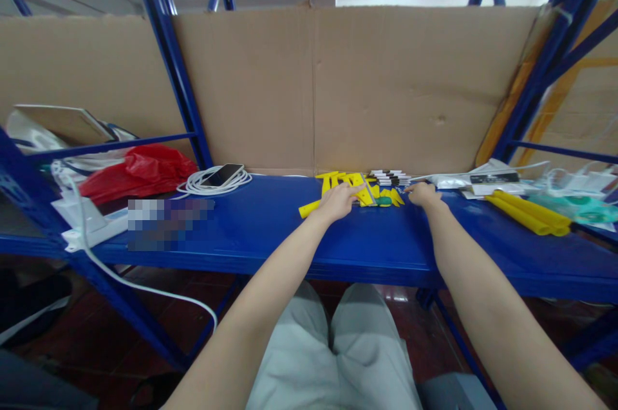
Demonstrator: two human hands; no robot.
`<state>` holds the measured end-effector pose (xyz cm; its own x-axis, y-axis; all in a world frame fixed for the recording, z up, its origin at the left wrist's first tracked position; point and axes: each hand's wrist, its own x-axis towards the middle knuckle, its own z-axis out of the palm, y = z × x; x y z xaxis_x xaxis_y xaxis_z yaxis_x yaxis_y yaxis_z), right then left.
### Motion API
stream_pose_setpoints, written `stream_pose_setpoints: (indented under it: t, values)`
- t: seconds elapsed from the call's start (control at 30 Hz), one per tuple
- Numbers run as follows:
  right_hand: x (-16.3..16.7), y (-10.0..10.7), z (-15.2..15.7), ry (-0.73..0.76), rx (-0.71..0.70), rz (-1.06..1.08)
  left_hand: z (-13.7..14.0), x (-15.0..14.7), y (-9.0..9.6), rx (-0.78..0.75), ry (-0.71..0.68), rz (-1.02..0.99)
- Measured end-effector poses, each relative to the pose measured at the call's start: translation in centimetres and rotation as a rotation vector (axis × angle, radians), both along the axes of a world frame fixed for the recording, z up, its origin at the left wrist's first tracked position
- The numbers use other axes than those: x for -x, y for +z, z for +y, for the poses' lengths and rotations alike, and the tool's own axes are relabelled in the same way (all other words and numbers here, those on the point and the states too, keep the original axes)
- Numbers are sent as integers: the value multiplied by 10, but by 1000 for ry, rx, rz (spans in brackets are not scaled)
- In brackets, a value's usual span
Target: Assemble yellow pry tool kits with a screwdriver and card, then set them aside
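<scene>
My left hand (338,201) is closed at the edge of a flat yellow piece (365,190), apparently holding it slightly tilted above the blue shelf. Just under and behind that hand are more yellow parts (330,179), and a yellow tube (309,209) pokes out to its left. My right hand (423,194) reaches down to the shelf with its fingers bent together; what the fingertips hold, if anything, is too small to make out. Between the hands lie small yellow pieces (393,196) and a green oval item (383,202). Behind them sits a pile of black-and-white sticks (390,177).
The blue shelf (261,230) has a cardboard wall (313,88) behind it. On the left are a phone (224,174) on a coiled white cable (193,183), a red bag (142,168) and a power strip (103,230). Yellow rolls (528,214) and white packets (492,178) lie right.
</scene>
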<state>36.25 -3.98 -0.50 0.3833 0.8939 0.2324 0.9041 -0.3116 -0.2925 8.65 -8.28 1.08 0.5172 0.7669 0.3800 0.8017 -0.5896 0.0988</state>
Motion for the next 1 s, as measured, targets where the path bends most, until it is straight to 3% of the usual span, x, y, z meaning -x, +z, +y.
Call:
stream_pose_setpoints:
  t: [0.17, 0.37, 0.53, 0.8, 0.93, 1.0]
  values:
    - [17, 7, -10, -15, 126, -47, -1, 0, 0, 7, -10, -6]
    - [16, 0, -6, -14, 91, -80, -1, -1, 1, 34, -33, -5]
    - [16, -1, -6, 9, 142, -80, 0, -1, 0, 48, -59, -5]
    - [20, 2, -3, -10, 81, -120, -1, -2, -1, 40, -86, 11]
    - [15, -7, 8, -53, 60, -95, 1, -2, -2, 34, -91, 16]
    - [11, -12, 12, -10, -19, -72, 2, -2, -3, 24, -96, 24]
